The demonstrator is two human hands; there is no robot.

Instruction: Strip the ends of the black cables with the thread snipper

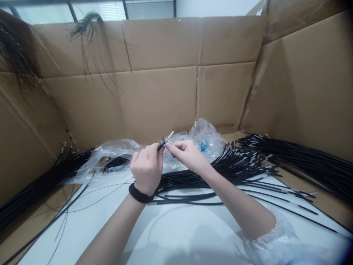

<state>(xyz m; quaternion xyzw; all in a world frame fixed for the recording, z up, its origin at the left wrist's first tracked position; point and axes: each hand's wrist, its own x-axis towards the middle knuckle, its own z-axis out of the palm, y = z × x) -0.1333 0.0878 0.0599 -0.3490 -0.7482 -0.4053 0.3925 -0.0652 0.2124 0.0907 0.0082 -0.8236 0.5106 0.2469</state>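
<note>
At the centre of the frame, the left hand [147, 165] is curled closed around a black cable [161, 147], whose end pokes out above the thumb beside a slim pale tip [170, 135]. The right hand [187, 154] has thumb and forefinger drawn narrow against that end; whether they grip it, I cannot tell. A black wristband [140, 194] circles the left wrist. Just behind the hands lie clear plastic bags [208, 129], one holding small blue pieces [203, 146]. Below and right of centre, a bundle of black cables [190, 179] spreads across the white tabletop [176, 228]; more cables line the left and right edges. Dark thin strands [89, 25] hang over the cardboard wall [162, 95], upper left.
</note>
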